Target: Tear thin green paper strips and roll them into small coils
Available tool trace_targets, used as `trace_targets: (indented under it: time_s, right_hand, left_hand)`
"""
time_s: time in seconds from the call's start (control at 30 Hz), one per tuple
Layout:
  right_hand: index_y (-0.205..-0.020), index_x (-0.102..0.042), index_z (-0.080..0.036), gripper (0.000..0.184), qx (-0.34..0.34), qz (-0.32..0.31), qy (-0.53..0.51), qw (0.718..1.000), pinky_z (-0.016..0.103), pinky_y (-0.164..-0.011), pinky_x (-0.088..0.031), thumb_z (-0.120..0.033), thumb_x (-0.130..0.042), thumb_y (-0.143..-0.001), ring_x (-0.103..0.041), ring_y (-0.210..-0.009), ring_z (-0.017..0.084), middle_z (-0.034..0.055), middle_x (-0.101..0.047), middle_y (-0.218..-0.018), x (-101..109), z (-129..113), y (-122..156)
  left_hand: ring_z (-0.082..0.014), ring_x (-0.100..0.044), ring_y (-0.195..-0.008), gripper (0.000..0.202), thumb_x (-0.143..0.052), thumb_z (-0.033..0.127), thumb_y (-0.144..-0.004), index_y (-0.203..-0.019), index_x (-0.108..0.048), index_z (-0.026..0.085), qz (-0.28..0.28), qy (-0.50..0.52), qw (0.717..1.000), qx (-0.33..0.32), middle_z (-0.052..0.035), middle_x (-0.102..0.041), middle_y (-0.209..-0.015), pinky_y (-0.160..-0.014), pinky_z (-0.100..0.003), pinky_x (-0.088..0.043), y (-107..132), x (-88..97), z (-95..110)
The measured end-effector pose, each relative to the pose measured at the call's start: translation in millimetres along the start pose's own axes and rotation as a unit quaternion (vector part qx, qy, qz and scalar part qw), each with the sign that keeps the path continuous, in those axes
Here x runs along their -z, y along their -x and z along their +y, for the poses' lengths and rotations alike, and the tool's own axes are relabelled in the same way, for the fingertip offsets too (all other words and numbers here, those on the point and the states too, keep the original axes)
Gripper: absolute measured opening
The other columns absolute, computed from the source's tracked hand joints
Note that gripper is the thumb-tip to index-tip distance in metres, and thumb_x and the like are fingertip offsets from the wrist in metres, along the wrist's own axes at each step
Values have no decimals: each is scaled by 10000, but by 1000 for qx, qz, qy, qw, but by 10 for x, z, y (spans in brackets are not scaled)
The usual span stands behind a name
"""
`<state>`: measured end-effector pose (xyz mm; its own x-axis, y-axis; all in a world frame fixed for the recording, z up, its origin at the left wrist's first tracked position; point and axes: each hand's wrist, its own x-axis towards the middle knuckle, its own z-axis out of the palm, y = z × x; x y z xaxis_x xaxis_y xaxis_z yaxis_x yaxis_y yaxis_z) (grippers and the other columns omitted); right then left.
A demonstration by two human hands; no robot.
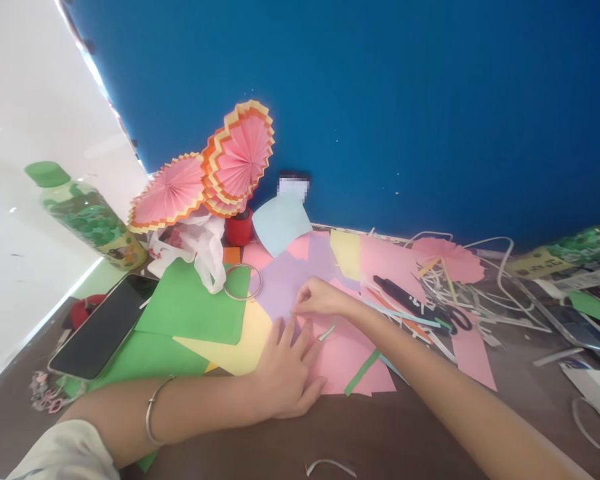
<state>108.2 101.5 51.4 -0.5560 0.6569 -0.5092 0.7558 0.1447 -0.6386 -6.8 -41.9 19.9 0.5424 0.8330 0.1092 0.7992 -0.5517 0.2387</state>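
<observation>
My left hand (286,370) lies flat with its fingers spread on a pink paper sheet (347,357), near a yellow sheet (240,343). My right hand (320,298) reaches over it, fingertips pinched together on a thin pale strip at the edge of a lilac sheet (285,283). A silver bangle (155,413) circles my left wrist. Other coloured sheets overlap beneath both hands.
Pink pleated paper fans (215,173) stand at the back by a red pot (239,229). A green-capped bottle (87,217), a phone (100,327) on green paper (190,303), a metal ring (243,281), scissors (420,307), paper scraps and white strips (480,293) lie around.
</observation>
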Motion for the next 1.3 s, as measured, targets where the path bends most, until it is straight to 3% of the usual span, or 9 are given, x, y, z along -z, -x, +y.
trace_targets:
  time_s: [0.4, 0.47, 0.6, 0.77, 0.9, 1.1, 1.2, 1.3]
  right_hand:
    - [-583, -677, -143, 140, -44, -60, 13, 997, 207, -563, -420, -261, -609, -616, -576, -615, 137, 32, -663, -612, 155, -239, 168]
    - [-663, -678, -139, 144, -60, -24, 46, 997, 213, -555, -417, -259, -641, -593, -572, -611, 138, 30, -658, -643, 190, -252, 200]
    - [-911, -642, -140, 379, -87, 68, 47, 993, 223, -548, -430, -200, -688, -539, -584, -616, 148, 38, -658, -725, 253, -189, 268]
    - [-722, -644, -150, 144, -50, 181, 18, 982, 248, -586, -443, -161, -634, -579, -584, -664, 168, 65, -649, -748, 192, -110, 462]
    - [-698, -606, -168, 126, -13, 250, -10, 968, 257, -631, -448, -134, -548, -591, -567, -686, 151, 33, -633, -753, 55, 9, 583]
    - [-747, -596, -172, 125, 46, 359, -118, 925, 298, -716, -468, -251, -558, -657, -582, -776, 171, 45, -637, -809, -115, 161, 619]
    - [-774, -609, -168, 206, 48, 384, -166, 907, 322, -743, -470, -330, -621, -647, -593, -800, 188, 63, -649, -843, -175, 158, 609]
    - [-768, -622, -166, 260, 44, 368, -197, 908, 338, -765, -467, -395, -640, -645, -602, -823, 202, 72, -661, -857, -211, 145, 591]
  left_hand:
    - [-379, -309, -1183, 561, -272, 449, -850, -1298, -376, 128, 17, 23, 1000, 0, -147, -408, -1305, -965, -528, -197, -21, 24, -17]
    - [-370, -312, -1181, 551, -277, 440, -851, -1296, -376, 131, 17, 20, 1000, -4, -145, -431, -1285, -960, -527, -205, -23, 26, -23]
    - [-365, -331, -1168, 554, -241, 442, -861, -1316, -345, 142, 9, 4, 1000, -7, -154, -399, -1315, -941, -545, -215, -20, 46, -30]
    - [-370, -316, -1187, 552, -207, 443, -869, -1322, -343, 157, 12, -9, 1000, -15, -152, -366, -1346, -948, -563, -184, 5, 29, -28]
    - [-381, -337, -1167, 569, -219, 452, -863, -1335, -322, 152, 21, -15, 999, -19, -174, -335, -1363, -918, -555, -215, 24, -16, -24]
    - [-379, -369, -1126, 564, -207, 450, -866, -1327, -330, 150, 20, -14, 1000, -12, -194, -317, -1367, -873, -535, -250, 36, 0, 0]
    - [-375, -387, -1107, 555, -212, 447, -867, -1330, -316, 160, 17, -6, 1000, -11, -207, -309, -1366, -846, -519, -270, 35, 17, 8]
    - [-367, -402, -1097, 572, -224, 441, -866, -1323, -313, 109, 18, -3, 1000, -4, -243, -290, -1363, -850, -495, -276, 41, 13, 17]
